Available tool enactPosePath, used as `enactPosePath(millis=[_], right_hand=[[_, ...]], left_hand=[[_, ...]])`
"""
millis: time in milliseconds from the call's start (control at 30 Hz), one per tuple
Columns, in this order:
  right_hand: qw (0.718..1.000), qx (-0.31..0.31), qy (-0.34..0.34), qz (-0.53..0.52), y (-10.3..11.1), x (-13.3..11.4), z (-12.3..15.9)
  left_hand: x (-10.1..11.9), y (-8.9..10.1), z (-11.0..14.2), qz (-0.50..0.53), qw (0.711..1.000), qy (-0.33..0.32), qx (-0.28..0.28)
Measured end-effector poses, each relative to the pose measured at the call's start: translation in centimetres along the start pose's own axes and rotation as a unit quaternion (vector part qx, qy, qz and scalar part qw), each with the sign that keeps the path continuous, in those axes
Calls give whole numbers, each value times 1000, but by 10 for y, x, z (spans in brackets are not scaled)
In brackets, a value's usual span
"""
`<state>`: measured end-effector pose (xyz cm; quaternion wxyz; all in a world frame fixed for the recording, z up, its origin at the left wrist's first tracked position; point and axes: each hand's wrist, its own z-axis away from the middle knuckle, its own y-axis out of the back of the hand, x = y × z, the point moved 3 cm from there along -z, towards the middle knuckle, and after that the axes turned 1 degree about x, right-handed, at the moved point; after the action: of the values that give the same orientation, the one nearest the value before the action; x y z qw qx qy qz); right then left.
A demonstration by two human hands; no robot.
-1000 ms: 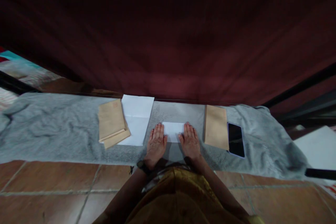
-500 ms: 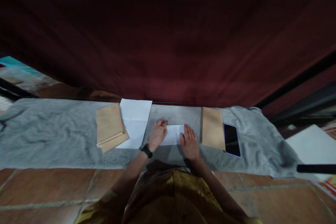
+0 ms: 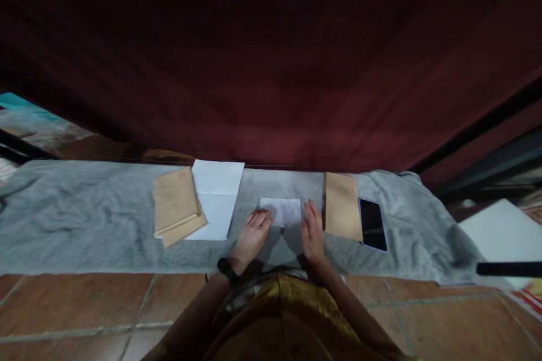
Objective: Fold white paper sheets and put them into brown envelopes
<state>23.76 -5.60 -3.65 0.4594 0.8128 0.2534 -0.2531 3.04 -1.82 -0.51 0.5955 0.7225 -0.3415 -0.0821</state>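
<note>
At the lower centre of the frame, we have our left hand (image 3: 253, 232) at the left edge of a small white paper (image 3: 285, 211), fingers bent; we cannot tell if they pinch it. Our right hand (image 3: 313, 232), fingers released and extended, is at its right edge, hemmed in by brown envelopes (image 3: 344, 206) and a phone (image 3: 372, 224). Left of centre, more envelopes (image 3: 173, 197) overlap white sheets (image 3: 218, 192) on the gray cloth (image 3: 93, 214).

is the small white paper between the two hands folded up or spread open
Folded, it seems: the small white paper lies flat and covers far less area than the large white creased sheet beside the brown envelopes.
</note>
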Motion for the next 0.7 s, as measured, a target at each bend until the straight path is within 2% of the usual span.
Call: enactPosePath(millis=[67,133,233,367,533,700], right_hand=[[1000,-27,14,4,-3,-3,0],[997,-67,39,14,-9,-7,-2],[986,-128,88,58,-23,-17,-8],[969,-173,126,123,-43,-26,-15],[964,-165,131,165,-53,-21,-14],[966,-132,113,194,-48,-10,-11]], left_hand=[[-2,-12,12,5,1000,3,-16],[-1,-16,16,23,999,24,-14],[5,-16,8,37,998,41,-8],[11,-27,-12,-25,999,39,-19],[9,-43,-17,-77,996,49,-24],[-2,-43,-9,-82,993,87,-6]])
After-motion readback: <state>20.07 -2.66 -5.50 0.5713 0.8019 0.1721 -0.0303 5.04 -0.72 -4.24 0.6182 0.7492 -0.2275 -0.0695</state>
